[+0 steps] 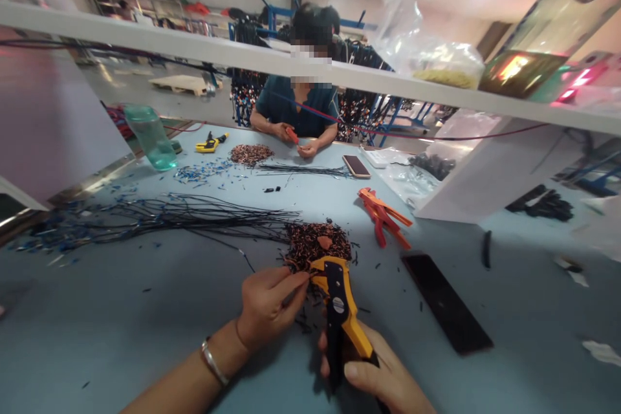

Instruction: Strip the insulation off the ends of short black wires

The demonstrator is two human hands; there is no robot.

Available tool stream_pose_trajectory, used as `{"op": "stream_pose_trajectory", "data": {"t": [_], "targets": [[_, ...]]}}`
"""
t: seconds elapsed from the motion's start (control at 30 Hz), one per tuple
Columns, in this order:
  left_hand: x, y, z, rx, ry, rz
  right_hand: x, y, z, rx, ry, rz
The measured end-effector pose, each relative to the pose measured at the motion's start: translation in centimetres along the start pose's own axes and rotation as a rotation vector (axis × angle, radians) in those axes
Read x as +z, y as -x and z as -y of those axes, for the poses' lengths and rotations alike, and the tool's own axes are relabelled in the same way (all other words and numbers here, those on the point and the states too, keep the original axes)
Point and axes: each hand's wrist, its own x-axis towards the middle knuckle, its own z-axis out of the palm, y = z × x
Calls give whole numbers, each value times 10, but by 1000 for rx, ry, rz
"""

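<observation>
My right hand (373, 369) is wrapped round the handles of a yellow and black wire stripper (338, 301), whose jaws point up and to the left. My left hand (272, 301), with a silver bracelet on its wrist, pinches a thin wire at those jaws; most of the wire is hidden by the fingers. Just beyond the tool lies a pile of short black and copper-coloured scraps (317, 242). A bundle of long black wires (208, 217) stretches from the pile to the left.
Red strippers (383, 217) and a black phone (446, 303) lie at the right. Across the table a person holds a red tool (292, 135). A green bottle (151, 137) and yellow strippers (211, 142) stand far left. A white shelf beam (218, 52) crosses above.
</observation>
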Motion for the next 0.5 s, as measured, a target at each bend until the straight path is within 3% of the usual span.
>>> {"op": "stream_pose_trajectory", "data": {"t": [0.5], "targets": [[2,2,5,-66,-1,-47,-6,8,4,-13,-49,-140]]}}
